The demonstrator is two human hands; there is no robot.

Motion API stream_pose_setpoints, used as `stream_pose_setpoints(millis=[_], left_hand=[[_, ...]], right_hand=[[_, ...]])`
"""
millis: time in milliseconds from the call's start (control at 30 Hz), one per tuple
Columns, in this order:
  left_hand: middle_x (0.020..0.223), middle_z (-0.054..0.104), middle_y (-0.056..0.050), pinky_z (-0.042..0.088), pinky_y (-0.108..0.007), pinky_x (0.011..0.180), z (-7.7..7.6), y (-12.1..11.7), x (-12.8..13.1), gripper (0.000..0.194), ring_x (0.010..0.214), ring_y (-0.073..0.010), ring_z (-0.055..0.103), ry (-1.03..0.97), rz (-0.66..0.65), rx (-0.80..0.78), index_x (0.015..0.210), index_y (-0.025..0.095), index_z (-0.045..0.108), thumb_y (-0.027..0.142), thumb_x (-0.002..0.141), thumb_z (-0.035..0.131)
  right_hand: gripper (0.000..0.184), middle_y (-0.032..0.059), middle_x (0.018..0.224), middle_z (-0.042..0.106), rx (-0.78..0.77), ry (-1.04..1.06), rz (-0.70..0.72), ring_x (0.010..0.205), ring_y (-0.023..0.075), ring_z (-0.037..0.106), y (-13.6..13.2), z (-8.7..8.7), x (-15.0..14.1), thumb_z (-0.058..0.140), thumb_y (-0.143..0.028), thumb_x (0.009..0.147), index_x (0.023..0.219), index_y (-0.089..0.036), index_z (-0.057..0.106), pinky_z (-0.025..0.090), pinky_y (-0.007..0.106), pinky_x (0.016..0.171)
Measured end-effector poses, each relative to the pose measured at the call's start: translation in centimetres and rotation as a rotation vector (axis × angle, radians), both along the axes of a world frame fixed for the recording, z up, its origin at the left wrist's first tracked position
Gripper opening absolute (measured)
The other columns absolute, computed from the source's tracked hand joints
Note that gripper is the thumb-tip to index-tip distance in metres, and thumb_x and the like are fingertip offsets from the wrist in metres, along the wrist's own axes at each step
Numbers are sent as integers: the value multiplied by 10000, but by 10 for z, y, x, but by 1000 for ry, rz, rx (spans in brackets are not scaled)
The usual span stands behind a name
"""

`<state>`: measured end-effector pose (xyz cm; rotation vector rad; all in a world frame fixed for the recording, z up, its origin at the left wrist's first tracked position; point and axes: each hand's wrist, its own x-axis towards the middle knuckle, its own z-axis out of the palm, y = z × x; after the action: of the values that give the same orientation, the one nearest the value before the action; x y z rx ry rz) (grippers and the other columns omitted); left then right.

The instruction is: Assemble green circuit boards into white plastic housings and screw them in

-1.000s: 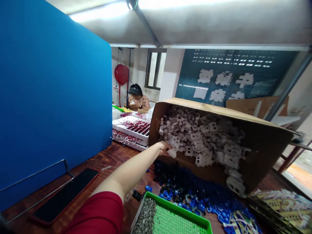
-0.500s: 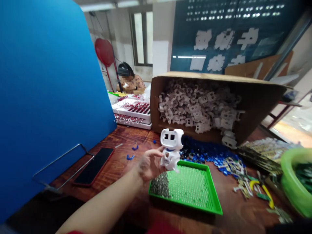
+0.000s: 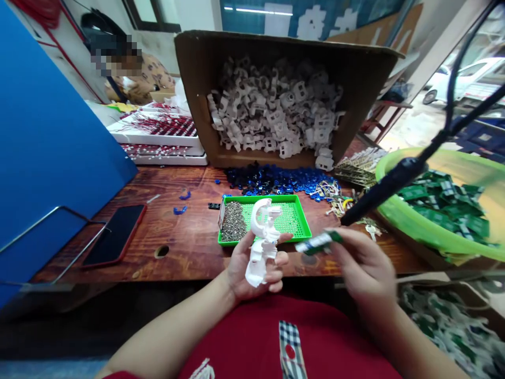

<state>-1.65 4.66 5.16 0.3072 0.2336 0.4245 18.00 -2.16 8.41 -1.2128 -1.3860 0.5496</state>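
My left hand [image 3: 252, 266] is closed round a white plastic robot-shaped shell [image 3: 262, 239], held over my lap just in front of the table edge. My right hand [image 3: 365, 268] pinches a small green circuit board [image 3: 317, 243] beside the shell, a little to its right and apart from it. Behind my hands a green tray [image 3: 294, 231] lies on the wooden table, with a heap of small grey screws [image 3: 233, 221] at its left end.
A tipped cardboard box [image 3: 197, 100] full of white shells lies at the back, blue parts [image 3: 272, 180] spilled before it. A green basin [image 3: 437, 239] of circuit boards stands right, a dark hanging tool [image 3: 382, 190] over it. A phone [image 3: 116, 234], blue partition [image 3: 47, 142] and another person [image 3: 134, 68] are left.
My left hand has drawn a white shell from the box back to my lap. My right hand has come into view holding a green circuit board. The view has tilted down.
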Motion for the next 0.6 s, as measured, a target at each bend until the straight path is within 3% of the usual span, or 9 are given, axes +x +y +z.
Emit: stream_pose_setpoints(millis=[133,233,333,400,500,533,600], left_hand=[[773,638,-105,483,-368,662,-8,-15,6,447,674,-233,640,24,6,48,919,98,653,475,781,456],[822,685,-167,478,-390,707,-10,-25,7,398,721,-275,669,51,61,76,954,37,651,352,796,466],[862,715,-152,478,-394,728,-6,-27,11,294,734,-274,681,63,169,105,966,64,658,252,804,499],[905,722,-121,485,-402,734,2,-23,14,325,757,-266,680,58,197,99,1010,115,652,339,826,507],[904,722,-123,493,-431,737,16,-12,21,658,808,-304,675,27,144,87,1053,131,641,681,735,470],[882,723,-126,496,-432,739,20,-8,23,724,812,-313,676,31,120,97,1049,123,643,728,685,481],[833,728,-118,506,-401,717,29,1,25,673,767,-295,686,81,87,133,1035,118,649,674,666,558]], right_hand=[[254,-4,741,595,-147,80,160,593,81,600,19,-6,-20,494,-360,882,1068,-187,506,520,195,540],[271,12,826,596,-198,68,236,678,79,602,28,-10,-24,497,-373,877,1088,-204,511,526,199,610],[278,14,844,571,-225,29,289,685,70,571,30,-12,-19,486,-370,882,1115,-220,507,497,182,592],[285,7,803,549,-225,-9,309,651,68,547,33,-12,-13,471,-368,888,1132,-226,507,478,180,560],[269,11,817,547,-178,-82,296,693,73,538,43,-9,-5,475,-339,887,1130,-243,537,476,185,606],[265,15,841,553,-157,-99,284,708,75,539,47,-8,-3,477,-330,887,1130,-247,541,475,187,622],[270,23,899,562,-121,-111,261,697,73,544,56,-5,3,460,-332,894,1142,-248,526,474,191,611]])
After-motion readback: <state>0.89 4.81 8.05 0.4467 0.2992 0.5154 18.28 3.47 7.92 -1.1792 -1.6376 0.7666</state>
